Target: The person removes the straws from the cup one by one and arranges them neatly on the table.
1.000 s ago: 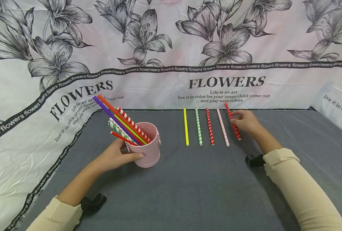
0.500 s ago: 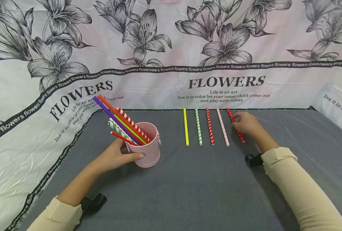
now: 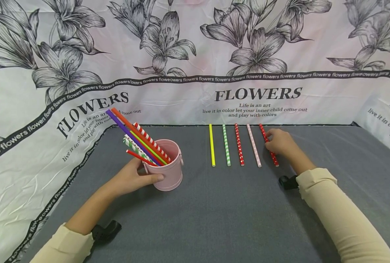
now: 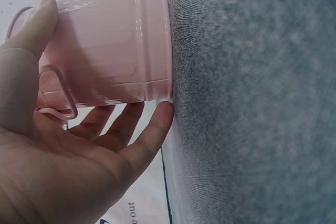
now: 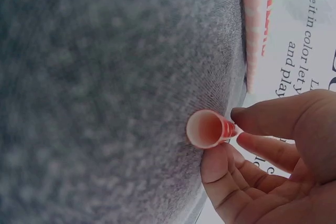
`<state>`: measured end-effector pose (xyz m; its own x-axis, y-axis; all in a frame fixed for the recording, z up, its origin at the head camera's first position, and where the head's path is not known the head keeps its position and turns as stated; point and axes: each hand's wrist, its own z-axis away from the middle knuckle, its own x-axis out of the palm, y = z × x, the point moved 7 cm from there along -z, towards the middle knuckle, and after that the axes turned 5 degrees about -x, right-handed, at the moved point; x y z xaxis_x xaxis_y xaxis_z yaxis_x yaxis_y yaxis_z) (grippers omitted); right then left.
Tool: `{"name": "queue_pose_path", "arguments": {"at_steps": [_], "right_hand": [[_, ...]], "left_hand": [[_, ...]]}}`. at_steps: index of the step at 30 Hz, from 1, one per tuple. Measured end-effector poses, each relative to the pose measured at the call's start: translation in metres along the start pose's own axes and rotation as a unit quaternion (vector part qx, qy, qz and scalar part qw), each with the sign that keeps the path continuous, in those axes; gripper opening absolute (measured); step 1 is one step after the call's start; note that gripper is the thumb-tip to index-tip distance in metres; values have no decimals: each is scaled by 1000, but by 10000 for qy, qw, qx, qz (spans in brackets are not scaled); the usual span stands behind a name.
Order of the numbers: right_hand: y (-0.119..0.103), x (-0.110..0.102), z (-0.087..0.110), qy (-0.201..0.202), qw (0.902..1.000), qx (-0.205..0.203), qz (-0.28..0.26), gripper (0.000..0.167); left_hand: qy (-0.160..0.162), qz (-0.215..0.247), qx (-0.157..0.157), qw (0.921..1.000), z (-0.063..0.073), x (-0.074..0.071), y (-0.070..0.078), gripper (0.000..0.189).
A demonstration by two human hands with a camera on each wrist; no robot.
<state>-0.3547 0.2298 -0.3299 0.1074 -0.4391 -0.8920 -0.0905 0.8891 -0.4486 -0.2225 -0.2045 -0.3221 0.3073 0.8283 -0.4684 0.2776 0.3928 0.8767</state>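
A: Noting the left grip (image 3: pixel 133 177) first. What is it holding?

B: The glossy pink round bucket (image 3: pixel 168 179). Thumb is lying along the near wall, fingers are curving round the other side, and a pink loop handle (image 4: pixel 65 88) is sitting between them. Bucket is standing upright on the grey cloth-covered counter (image 3: pixel 195 226).

A: Contents?

B: Straws, all leaning left past the rim: purple straw (image 3: pixel 122 126), orange straw (image 3: pixel 124 121), red-and-white striped straw (image 3: pixel 152 142), light green straw (image 3: pixel 150 149), plain red straw (image 3: pixel 139 156). Patterned ones are crowding among these.

A: And the right grip (image 3: pixel 281 142)?

B: Nearly closed. Thumb and fingertips are pinching a slim red straw with small white dots (image 3: pixel 274 159), which is lying at the right end of the row. From the right wrist, its hollow end is facing the camera.

A: Rest of the row, left to right?

B: Plain yellow straw (image 3: pixel 212 145), green-and-white striped straw (image 3: pixel 226 145), red straw with larger white dots (image 3: pixel 239 144), pale pink straw (image 3: pixel 254 145). They are lying apart, far ends pointing toward the white flower-printed cloth (image 3: pixel 181 102).
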Motion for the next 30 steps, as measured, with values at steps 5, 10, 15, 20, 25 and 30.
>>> {"name": "queue_pose_path", "arguments": {"at_steps": [5, 10, 15, 20, 25, 30], "right_hand": [[-1, -1, 0, 39, 9999, -133, 64, 42], [-2, -2, 1, 12, 9998, -195, 99, 46], [-2, -5, 3, 112, 9998, -148, -27, 48], [-4, -13, 5, 328, 9994, -117, -71, 48], [-9, -18, 5, 350, 9993, -76, -110, 50], [-25, -21, 9, 410, 9983, -328, -262, 50]], "left_hand": [[-2, 7, 16, 10000, 0, 0, 1, 70], [-5, 29, 13, 10000, 0, 0, 1, 69], [-4, 34, -9, 10000, 0, 0, 0, 69], [-9, 25, -28, 10000, 0, 0, -1, 68], [-22, 36, -10, 10000, -1, 0, 0, 70], [-33, 51, 45, 10000, -1, 0, 1, 70]]}}
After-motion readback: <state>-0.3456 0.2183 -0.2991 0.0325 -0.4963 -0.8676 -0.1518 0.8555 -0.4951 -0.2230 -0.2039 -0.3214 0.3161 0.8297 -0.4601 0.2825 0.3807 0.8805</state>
